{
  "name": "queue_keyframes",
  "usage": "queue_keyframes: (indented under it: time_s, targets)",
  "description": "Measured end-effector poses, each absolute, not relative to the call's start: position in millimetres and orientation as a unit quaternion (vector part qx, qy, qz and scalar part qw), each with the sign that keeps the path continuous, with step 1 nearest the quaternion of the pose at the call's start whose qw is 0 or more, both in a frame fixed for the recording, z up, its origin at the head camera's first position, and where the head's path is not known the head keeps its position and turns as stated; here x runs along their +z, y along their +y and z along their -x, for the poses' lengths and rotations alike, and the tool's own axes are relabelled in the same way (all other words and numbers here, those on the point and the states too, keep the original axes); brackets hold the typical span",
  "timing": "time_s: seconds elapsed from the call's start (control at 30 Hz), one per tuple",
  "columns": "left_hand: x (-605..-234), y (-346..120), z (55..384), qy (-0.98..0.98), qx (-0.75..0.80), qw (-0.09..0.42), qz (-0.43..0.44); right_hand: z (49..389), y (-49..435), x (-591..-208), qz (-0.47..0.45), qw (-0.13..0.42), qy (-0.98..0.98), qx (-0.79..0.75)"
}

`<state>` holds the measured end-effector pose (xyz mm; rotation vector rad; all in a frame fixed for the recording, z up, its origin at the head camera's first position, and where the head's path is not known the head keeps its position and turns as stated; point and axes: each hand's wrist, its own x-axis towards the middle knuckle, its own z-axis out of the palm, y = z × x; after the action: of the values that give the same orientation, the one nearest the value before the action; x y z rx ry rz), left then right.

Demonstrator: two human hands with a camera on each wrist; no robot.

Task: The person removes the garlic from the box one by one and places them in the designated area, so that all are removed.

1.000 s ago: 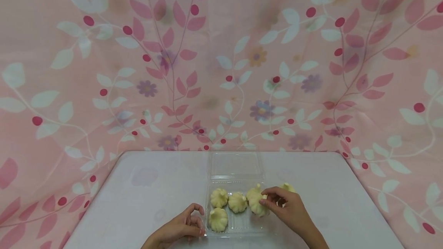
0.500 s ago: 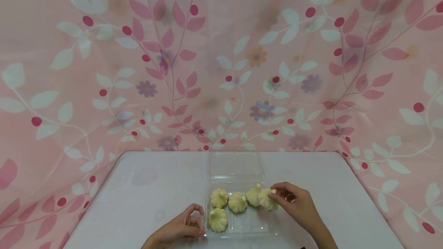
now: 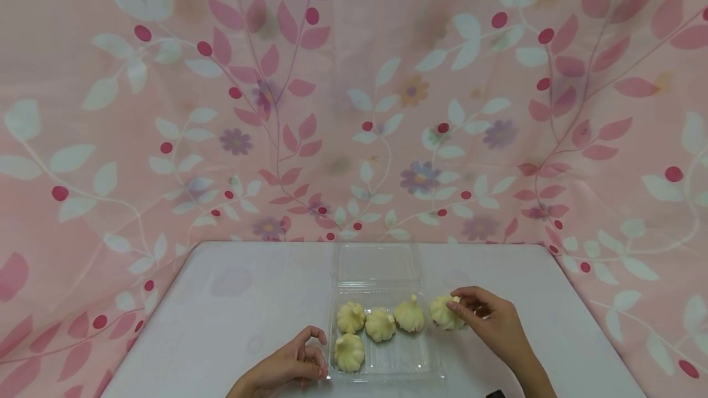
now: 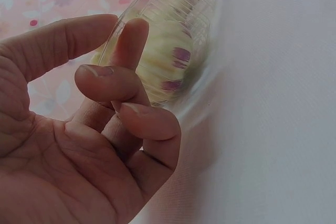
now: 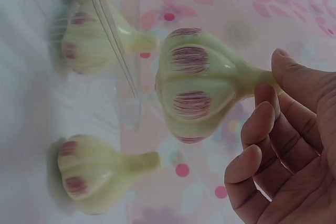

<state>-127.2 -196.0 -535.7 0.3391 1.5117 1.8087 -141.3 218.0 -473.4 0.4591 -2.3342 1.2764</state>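
In the head view my right hand (image 3: 489, 324) holds a pale garlic bulb (image 3: 444, 313) just right of the clear plastic container (image 3: 398, 355). The right wrist view shows thumb and fingertips pinching that bulb (image 5: 194, 85) by its stem, its purple-streaked side showing. My left hand (image 3: 290, 358) stays at the container's left edge, its other fingers loosely curled. From the left wrist, thumb and index fingertip of this hand (image 4: 105, 98) meet at the rim. Inside the container sit several bulbs: a back row, plus one bulb (image 3: 349, 352) at front left.
Another garlic bulb (image 5: 105, 174) stands on the table outside the container, mostly hidden in the head view. The container's lid (image 3: 378, 263) lies open toward the back of the white table (image 3: 249, 300). A floral cloth (image 3: 332, 78) hangs behind. A small dark object (image 3: 496, 394) shows by the right forearm.
My right hand has moved right with its garlic bulb, from over the container's back right to beyond the right edge. The bulb at back right is uncovered. The left hand has stayed put.
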Motion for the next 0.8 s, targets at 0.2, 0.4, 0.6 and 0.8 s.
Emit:
queue_keyframes:
  time_s: [0.2, 0.4, 0.6, 0.8]
  targets:
    - [-536, -196, 127, 0.588, 0.705, 0.372, -0.132, 137, 222, -463, -0.137, 0.229, -0.855, 0.445]
    - [-535, -196, 126, 0.589, 0.705, 0.373, -0.129, 138, 231, -460, -0.123, 0.238, -0.858, 0.437]
    - [-534, -196, 126, 0.589, 0.705, 0.375, -0.122, 144, 250, -471, -0.114, 0.241, -0.86, 0.434]
    - [-534, -196, 127, 0.59, 0.704, 0.377, -0.119, 147, 260, -474, -0.097, 0.237, -0.861, 0.439]
